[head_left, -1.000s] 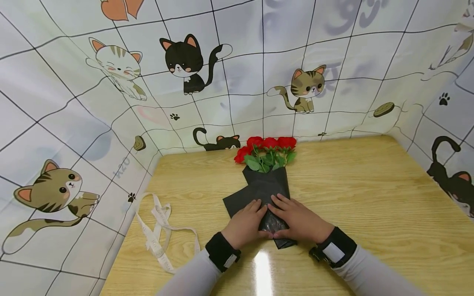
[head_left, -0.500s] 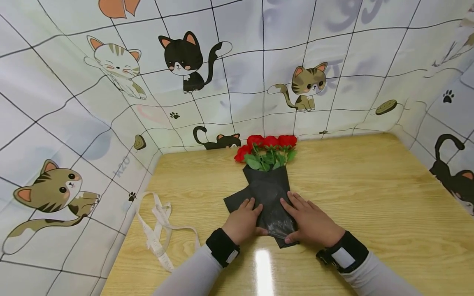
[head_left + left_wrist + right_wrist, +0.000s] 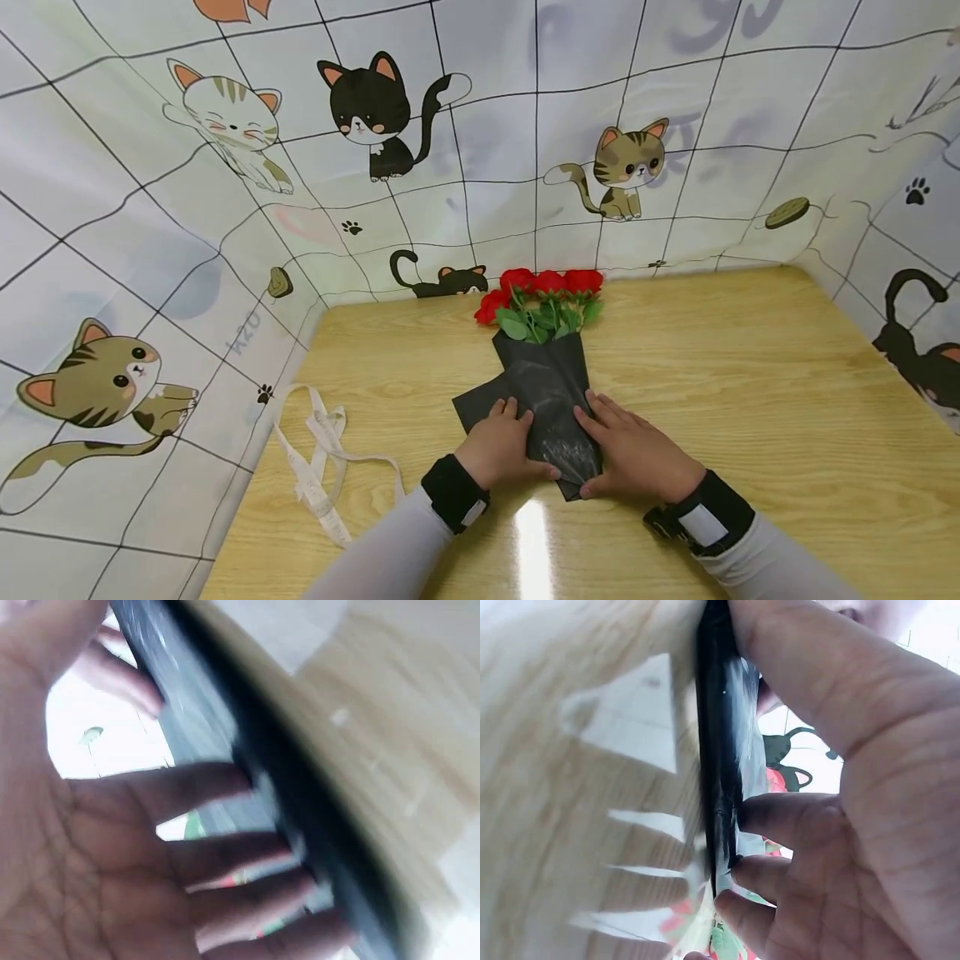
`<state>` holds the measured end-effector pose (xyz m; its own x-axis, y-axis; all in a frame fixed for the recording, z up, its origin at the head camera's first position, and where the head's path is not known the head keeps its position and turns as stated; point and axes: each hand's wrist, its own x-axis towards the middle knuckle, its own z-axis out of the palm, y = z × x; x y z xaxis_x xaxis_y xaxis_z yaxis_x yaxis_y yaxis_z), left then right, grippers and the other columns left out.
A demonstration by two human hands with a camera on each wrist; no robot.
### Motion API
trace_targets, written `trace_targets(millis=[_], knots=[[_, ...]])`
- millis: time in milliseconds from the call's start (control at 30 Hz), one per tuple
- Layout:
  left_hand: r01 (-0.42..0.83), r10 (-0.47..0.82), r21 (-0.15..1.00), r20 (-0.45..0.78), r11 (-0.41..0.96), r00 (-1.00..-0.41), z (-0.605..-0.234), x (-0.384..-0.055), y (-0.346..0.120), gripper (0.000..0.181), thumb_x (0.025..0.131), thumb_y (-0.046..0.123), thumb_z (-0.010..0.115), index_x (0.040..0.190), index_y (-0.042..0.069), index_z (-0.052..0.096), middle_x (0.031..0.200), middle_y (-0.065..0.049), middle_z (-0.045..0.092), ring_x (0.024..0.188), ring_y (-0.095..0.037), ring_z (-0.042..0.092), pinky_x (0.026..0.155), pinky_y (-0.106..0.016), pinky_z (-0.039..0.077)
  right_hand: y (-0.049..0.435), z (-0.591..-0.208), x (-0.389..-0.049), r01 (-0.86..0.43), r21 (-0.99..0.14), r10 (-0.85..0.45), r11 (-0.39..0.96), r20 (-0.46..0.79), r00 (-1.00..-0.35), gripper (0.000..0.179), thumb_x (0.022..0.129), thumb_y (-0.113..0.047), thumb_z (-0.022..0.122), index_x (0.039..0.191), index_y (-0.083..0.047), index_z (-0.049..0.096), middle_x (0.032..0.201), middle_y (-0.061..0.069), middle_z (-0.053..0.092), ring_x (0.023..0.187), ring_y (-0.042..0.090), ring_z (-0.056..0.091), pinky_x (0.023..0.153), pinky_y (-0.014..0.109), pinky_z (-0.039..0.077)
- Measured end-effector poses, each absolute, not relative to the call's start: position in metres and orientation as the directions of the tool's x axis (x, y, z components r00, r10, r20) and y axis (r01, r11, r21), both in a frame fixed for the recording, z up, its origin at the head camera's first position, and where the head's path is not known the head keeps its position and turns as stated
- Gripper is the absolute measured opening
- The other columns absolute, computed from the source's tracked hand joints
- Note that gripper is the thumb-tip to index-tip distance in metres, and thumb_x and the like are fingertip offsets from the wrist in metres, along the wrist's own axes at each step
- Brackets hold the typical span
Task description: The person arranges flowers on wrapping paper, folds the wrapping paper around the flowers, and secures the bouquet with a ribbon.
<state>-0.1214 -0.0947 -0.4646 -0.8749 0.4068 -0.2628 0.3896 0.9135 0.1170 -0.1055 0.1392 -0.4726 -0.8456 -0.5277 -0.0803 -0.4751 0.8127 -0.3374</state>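
Observation:
A bouquet of red artificial-looking roses (image 3: 551,283) with green leaves lies on the table, its stems hidden in black wrapping paper (image 3: 551,392). My left hand (image 3: 501,446) rests on the left side of the wrapper, fingers spread, thumb toward the lower end. On the opposite side my right hand (image 3: 637,450) presses the wrapper's right edge with straight fingers. In the left wrist view, fingertips touch the shiny black wrapper (image 3: 202,712). The right wrist view has the fingers along the edge of the same wrapper (image 3: 727,750).
A cream printed ribbon (image 3: 322,467) lies loosely looped on the left of the wooden table (image 3: 712,358). Cat-patterned cloth (image 3: 495,125) hangs behind and along both sides, close to the flower heads.
My right hand has moved to the right, from the middle of the wrapper to its right edge. The left hand has shifted slightly, staying on the left side. The roses stay in place.

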Motion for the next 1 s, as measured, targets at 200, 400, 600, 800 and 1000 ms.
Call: trace_targets(millis=[200, 400, 600, 800, 1000], knots=[[0.350, 0.352, 0.054, -0.247, 0.935, -0.903, -0.465, -0.113, -0.083, 0.116, 0.076, 0.081, 0.072, 0.156, 0.003, 0.045, 0.159, -0.029, 0.042, 0.148, -0.048, 0.041, 0.102, -0.063, 0.052, 0.135, -0.476, -0.107, -0.493, -0.366, -0.556, 0.790, -0.085, -0.827, 0.115, 0.070, -0.062, 0.089, 0.156, -0.001, 0.044, 0.169, 0.020, 0.030, 0.156, 0.042, 0.029, 0.115, 0.069, 0.035], [0.365, 0.377, 0.095, -0.281, 0.926, -0.883, -0.464, -0.116, -0.085, 0.113, 0.077, 0.077, 0.075, 0.162, 0.012, 0.038, 0.166, -0.025, 0.034, 0.154, -0.047, 0.033, 0.110, -0.064, 0.046, 0.136, -0.479, -0.110, -0.536, -0.391, -0.608, 0.748, -0.080, -0.790, 0.111, 0.076, -0.068, 0.081, 0.157, -0.003, 0.044, 0.168, 0.016, 0.034, 0.158, 0.039, 0.027, 0.119, 0.068, 0.030], [0.402, 0.414, 0.103, -0.301, 0.910, -0.859, -0.467, -0.126, -0.086, 0.111, 0.076, 0.075, 0.077, 0.163, 0.018, 0.036, 0.169, -0.019, 0.030, 0.157, -0.041, 0.029, 0.116, -0.061, 0.042, 0.135, -0.483, -0.121, -0.582, -0.414, -0.653, 0.700, -0.040, -0.757, 0.089, 0.091, -0.064, 0.068, 0.156, -0.008, 0.048, 0.167, 0.018, 0.036, 0.157, 0.044, 0.026, 0.119, 0.069, 0.029], [0.411, 0.430, 0.125, -0.303, 0.903, -0.851, -0.469, -0.127, -0.091, 0.109, 0.077, 0.076, 0.076, 0.163, 0.022, 0.036, 0.170, -0.018, 0.029, 0.157, -0.041, 0.028, 0.117, -0.061, 0.040, 0.129, -0.488, -0.135, -0.581, -0.383, -0.643, 0.719, -0.048, -0.764, 0.090, 0.086, -0.061, 0.075, 0.156, -0.013, 0.049, 0.168, 0.019, 0.032, 0.158, 0.045, 0.022, 0.120, 0.070, 0.025], [0.382, 0.405, 0.135, -0.286, 0.914, -0.868, -0.469, -0.122, -0.104, 0.099, 0.082, 0.076, 0.070, 0.161, 0.024, 0.040, 0.169, -0.020, 0.031, 0.155, -0.047, 0.029, 0.117, -0.060, 0.040, 0.130, -0.480, -0.139, -0.578, -0.362, -0.642, 0.731, -0.077, -0.763, 0.091, 0.083, -0.061, 0.078, 0.155, -0.012, 0.051, 0.168, 0.020, 0.032, 0.156, 0.048, 0.025, 0.119, 0.070, 0.028]])
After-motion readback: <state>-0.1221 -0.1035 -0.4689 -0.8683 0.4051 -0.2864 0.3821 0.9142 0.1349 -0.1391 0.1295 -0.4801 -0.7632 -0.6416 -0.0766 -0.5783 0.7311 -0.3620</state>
